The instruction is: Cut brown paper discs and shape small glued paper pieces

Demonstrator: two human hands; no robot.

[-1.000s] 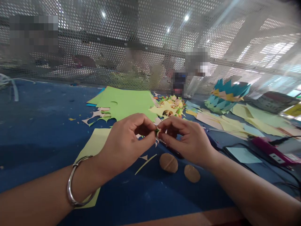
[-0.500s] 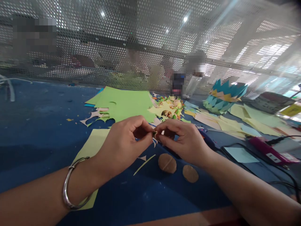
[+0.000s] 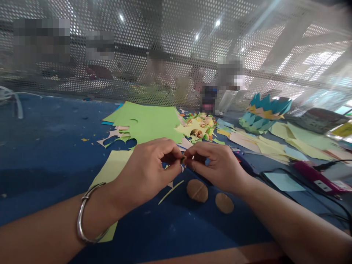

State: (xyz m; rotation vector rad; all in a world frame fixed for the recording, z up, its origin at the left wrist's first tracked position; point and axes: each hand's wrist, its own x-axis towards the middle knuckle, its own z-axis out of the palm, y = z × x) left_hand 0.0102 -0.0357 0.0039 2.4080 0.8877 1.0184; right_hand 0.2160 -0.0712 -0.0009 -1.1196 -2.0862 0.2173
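Note:
My left hand [image 3: 150, 167] and my right hand [image 3: 216, 161] meet at their fingertips above the blue table. Between them they pinch a small piece of paper [image 3: 183, 159], greenish and tan, mostly hidden by the fingers. Below lie two brown cardboard discs [image 3: 197, 191], one larger than the other, and a thin pale green paper strip [image 3: 171, 192]. A pale yellow-green sheet [image 3: 111, 168] sits under my left wrist. Beyond my hands, green paper sheets [image 3: 154, 123] with rounded cut-outs lie beside a heap of small folded paper pieces [image 3: 206, 121].
On the right are a blue tool with a cord [image 3: 245, 164], a magenta power strip [image 3: 320, 179], black cables and loose paper sheets [image 3: 261, 145]. A spiky teal and yellow paper ring [image 3: 265, 112] stands behind them. A perforated screen [image 3: 132, 69] borders the table's far side; people are beyond it.
My hands still pinch the small paper piece, its angle slightly different between the fingertips. The whole view has shifted slightly; the things on the table lie as before.

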